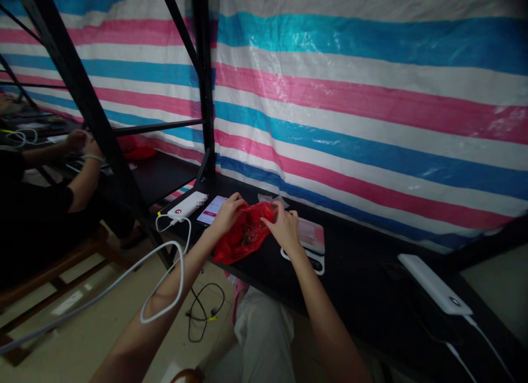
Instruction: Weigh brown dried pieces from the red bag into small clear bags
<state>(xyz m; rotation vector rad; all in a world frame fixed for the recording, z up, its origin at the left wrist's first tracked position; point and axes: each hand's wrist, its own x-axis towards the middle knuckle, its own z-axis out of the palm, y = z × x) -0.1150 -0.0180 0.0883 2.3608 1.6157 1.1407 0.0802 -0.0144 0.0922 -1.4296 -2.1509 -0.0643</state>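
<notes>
Gripping a red plastic bag (243, 235) from both sides, the person's hands work at the near edge of a black surface (363, 262). The left hand (229, 209) has its fingers curled over the bag's far left rim, pinching the film. The right hand (284, 228) is closed on the bag's right rim, thumb and fingers pressed together on the plastic. The bag lies crumpled between the two hands, its mouth pulled apart, and something dark shows inside; what it is cannot be told. Its lower end hangs a little over the near edge of the surface.

Just left of the left hand lies a phone (211, 209) with a lit screen, and beside that, further left, a white power bank (187, 205) from which a white cable (165, 273) loops over the left forearm. Right of the right hand sits a flat device with a pink top (312, 234), touching or nearly touching the wrist. Far to the right a second white power bank (433, 284) rests on the surface, well apart from the bag. A striped tarp (371, 97) in blue, pink and white hangs behind. At the far left, beyond a black metal frame (204, 97), another person's hands (84, 143) are together at a separate surface.
</notes>
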